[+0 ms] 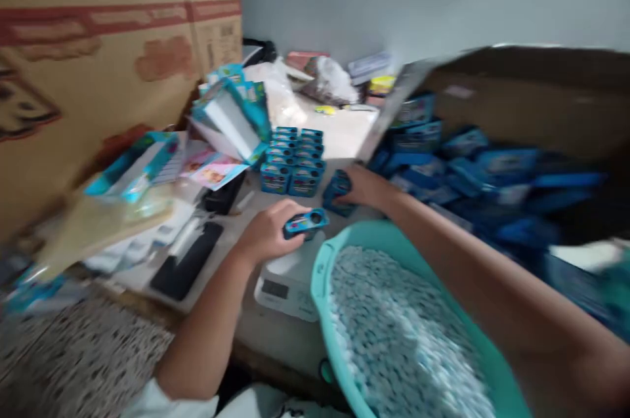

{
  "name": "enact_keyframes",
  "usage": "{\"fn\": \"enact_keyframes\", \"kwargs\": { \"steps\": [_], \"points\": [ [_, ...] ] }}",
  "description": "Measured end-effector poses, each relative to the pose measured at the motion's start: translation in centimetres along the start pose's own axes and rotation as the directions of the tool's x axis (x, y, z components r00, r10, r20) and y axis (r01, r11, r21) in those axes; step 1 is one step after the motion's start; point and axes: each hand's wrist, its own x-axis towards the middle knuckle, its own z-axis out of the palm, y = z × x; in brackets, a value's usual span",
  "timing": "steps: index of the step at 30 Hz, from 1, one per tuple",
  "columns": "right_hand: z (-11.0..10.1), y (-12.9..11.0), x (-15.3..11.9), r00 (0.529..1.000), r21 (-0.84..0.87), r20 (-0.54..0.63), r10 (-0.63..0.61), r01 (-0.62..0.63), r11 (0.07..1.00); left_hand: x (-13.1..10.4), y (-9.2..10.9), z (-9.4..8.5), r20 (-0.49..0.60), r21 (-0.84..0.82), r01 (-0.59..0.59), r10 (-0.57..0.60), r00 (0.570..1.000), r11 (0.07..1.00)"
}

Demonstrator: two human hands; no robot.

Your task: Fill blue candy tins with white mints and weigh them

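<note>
My left hand (273,231) is wrapped round a small blue box (306,222), held just above a white scale (286,297). My right hand (361,187) grips another blue box (338,192) beside the stacked blue boxes (293,162), which stand in two rows on the table. Below my right forearm is a turquoise basin (322,280) filled with many small pale wrapped pieces (394,319). The picture is somewhat blurred.
An open carton (522,86) at the right holds many blue boxes (506,165). A large cardboard box (113,63) stands at the left. Opened blue packaging (231,116), a black phone-like object (187,260) and plastic bags (332,80) lie on the table.
</note>
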Motion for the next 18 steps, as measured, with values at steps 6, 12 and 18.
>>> {"fn": "enact_keyframes", "kwargs": {
  "steps": [6, 12, 18],
  "points": [
    [-0.3, 2.1, 1.4, 0.992, -0.09, -0.022, 0.123, -0.124, 0.988, 0.0, -0.7, 0.7, -0.018, 0.062, -0.003, 0.004, 1.0, 0.998],
    [-0.7, 1.2, 3.1, 0.994, -0.18, -0.05, 0.096, -0.103, 0.978, -0.1, -0.6, 0.9, -0.013, 0.087, -0.004, 0.005, 1.0, 0.996],
    [-0.4, 0.6, 4.1, 0.998, -0.251, -0.062, 0.009, -0.024, 0.968, 0.1, -0.5, 1.0, -0.013, 0.11, -0.036, 0.038, 0.999, 0.993]
  ]
}}
